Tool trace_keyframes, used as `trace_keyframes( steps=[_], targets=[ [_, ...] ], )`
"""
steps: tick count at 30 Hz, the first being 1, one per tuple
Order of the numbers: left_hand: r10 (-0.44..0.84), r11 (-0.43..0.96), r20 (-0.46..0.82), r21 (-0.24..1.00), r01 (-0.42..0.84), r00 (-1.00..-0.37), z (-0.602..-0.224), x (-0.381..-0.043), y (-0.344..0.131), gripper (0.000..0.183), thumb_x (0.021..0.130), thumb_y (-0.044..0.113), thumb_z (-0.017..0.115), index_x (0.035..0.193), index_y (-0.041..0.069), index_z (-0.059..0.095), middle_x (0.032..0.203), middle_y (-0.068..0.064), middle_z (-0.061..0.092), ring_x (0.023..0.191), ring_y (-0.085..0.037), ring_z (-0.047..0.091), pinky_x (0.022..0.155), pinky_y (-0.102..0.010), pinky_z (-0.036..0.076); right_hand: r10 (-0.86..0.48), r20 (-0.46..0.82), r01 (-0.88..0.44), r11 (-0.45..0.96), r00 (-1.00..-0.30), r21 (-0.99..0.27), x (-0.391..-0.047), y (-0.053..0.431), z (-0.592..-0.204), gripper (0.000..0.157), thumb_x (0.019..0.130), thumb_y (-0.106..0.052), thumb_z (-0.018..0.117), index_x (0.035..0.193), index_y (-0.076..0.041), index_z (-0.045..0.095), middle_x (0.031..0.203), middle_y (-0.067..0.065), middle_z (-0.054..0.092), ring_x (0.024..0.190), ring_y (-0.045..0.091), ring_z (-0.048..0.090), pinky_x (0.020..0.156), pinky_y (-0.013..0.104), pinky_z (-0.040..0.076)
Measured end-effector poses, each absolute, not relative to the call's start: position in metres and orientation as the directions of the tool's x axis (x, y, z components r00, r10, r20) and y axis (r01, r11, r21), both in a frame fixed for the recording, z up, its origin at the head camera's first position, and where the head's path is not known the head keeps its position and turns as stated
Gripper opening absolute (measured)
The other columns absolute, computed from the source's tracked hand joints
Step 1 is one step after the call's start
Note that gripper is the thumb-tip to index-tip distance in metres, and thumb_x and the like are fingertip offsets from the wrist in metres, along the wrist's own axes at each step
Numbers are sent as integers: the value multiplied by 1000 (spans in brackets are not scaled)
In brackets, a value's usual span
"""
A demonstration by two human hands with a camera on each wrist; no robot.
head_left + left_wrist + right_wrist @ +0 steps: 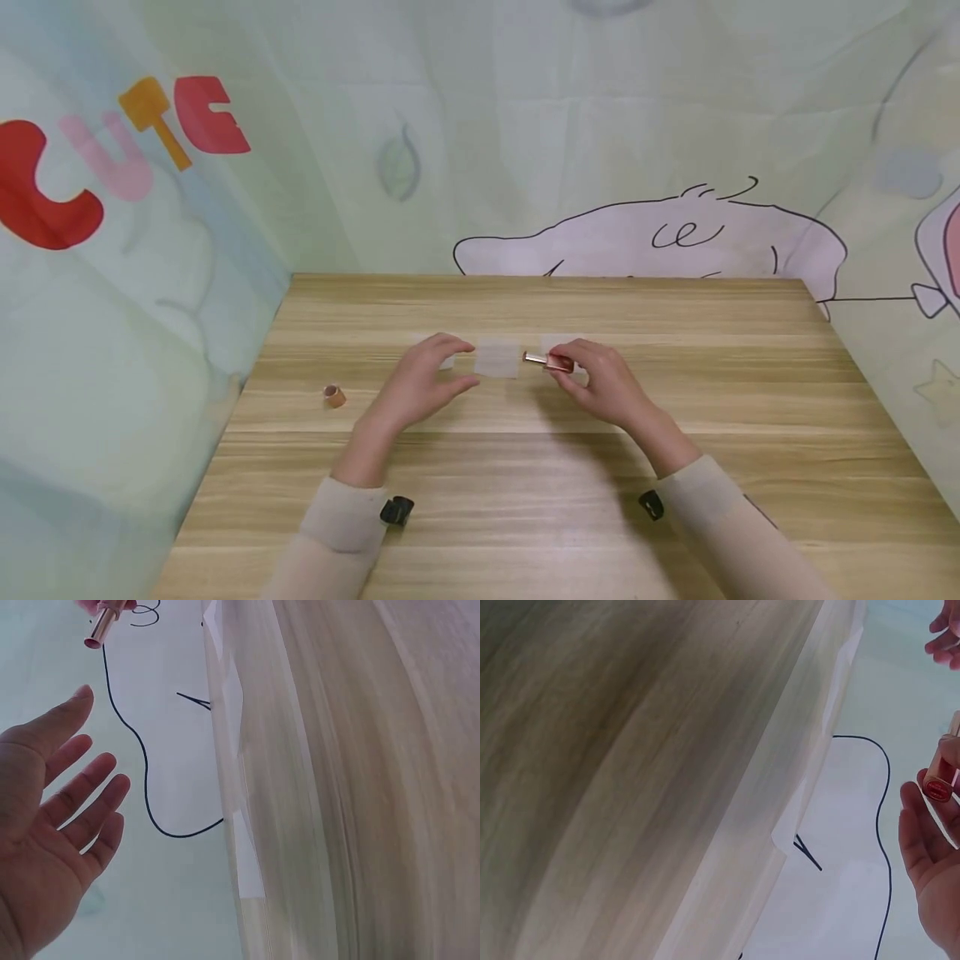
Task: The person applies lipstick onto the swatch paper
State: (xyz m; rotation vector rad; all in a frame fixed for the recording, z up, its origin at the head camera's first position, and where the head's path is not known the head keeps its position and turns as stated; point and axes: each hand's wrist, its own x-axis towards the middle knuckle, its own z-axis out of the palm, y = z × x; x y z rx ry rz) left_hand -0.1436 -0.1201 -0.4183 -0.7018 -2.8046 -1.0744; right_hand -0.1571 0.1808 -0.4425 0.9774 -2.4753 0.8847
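Note:
My right hand (606,385) pinches a lipstick (559,363) by its rose-coloured base, with the shiny metal tube pointing left. Seen from the right wrist, a red label marks the end of the lipstick (937,788). Across from it, my left hand (417,382) holds nothing; its thumb and fingers are spread apart. The left wrist view shows that hand (52,817) palm up, below the bare tube of the lipstick (103,628). A small copper-coloured lipstick cap (334,396) lies on the table, left of my left hand.
A thin white sheet (497,358) lies on the wooden table (510,483) between the hands. Two more white sheets are partly hidden behind the left and right hands. A printed cloth backdrop (525,133) hangs behind the table and along its sides.

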Motion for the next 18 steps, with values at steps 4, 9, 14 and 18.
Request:
trace_keyframes(
  steps=[4, 9, 14, 18],
  targets=[
    [405, 655, 216, 610, 446, -889, -418, -145, -113, 44, 87, 22, 83, 124, 4, 69, 122, -7, 68, 117, -26, 62, 103, -43, 50, -498, 496, -701, 555, -711, -448, -157, 180, -443, 17, 86, -6, 79, 102, -5, 73, 86, 0, 68, 77, 13, 63, 67, 32, 57],
    [428, 647, 212, 606, 462, -878, -417, -147, -106, 44, 87, 23, 82, 124, 4, 69, 121, -6, 68, 116, -25, 63, 103, -41, 50, -497, 495, -700, 550, -713, -455, -157, 178, -442, 19, 85, -4, 80, 103, -2, 73, 89, 5, 71, 77, 14, 65, 67, 31, 58],
    [448, 646, 193, 605, 466, -873, -417, -147, -99, 44, 88, 24, 81, 125, 4, 68, 123, -6, 67, 118, -25, 62, 104, -40, 50, -510, 482, -701, 545, -713, -460, -157, 176, -440, 20, 85, -4, 81, 104, -4, 73, 94, 7, 72, 79, 14, 66, 68, 32, 58],
    [463, 641, 203, 596, 484, -863, -418, -149, -92, 44, 88, 23, 82, 125, 4, 68, 122, -6, 67, 117, -24, 63, 104, -39, 50, -517, 476, -703, 539, -711, -464, -157, 174, -439, 20, 85, -5, 81, 104, -5, 74, 94, 4, 72, 80, 13, 66, 68, 32, 58]
  ],
)
